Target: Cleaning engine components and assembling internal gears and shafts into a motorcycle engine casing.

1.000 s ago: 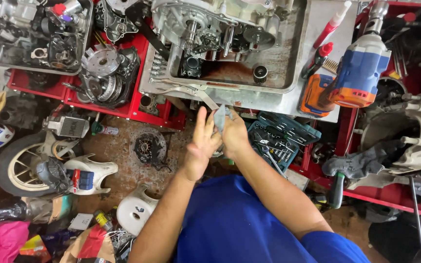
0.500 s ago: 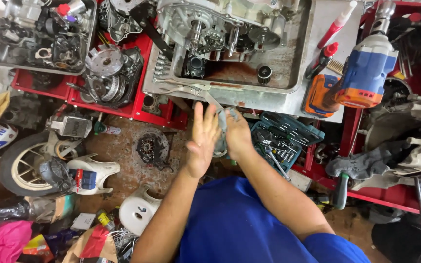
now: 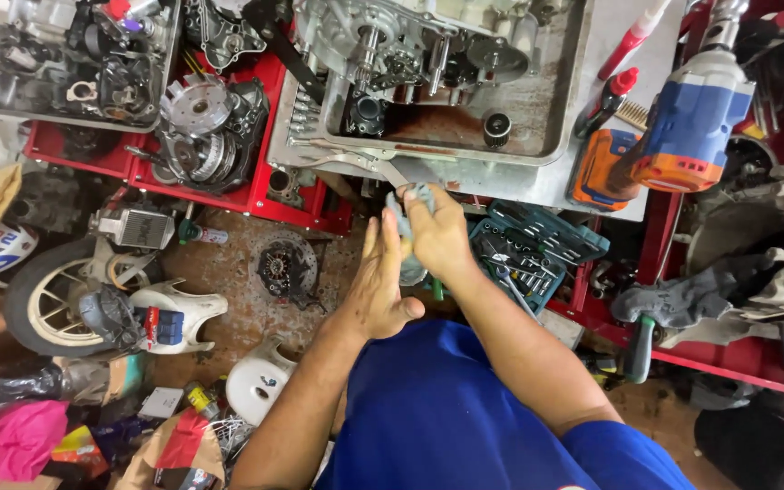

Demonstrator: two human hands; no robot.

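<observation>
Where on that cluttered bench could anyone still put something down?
The metal tray has a bare, rust-stained floor around the small black ring, right of the engine case. Bare brown floor shows between the white fairing piece and the round clutch part. The red bench, the socket set and the lower left corner are crowded.

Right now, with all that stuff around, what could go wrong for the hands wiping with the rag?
The right hand grips a grey rag against the open left hand, close under pliers resting on the rim of the metal tray. A bump might knock them down. The rag looks greasy, so grime could spread. The wheel and parts on the floor could trip feet.
</observation>
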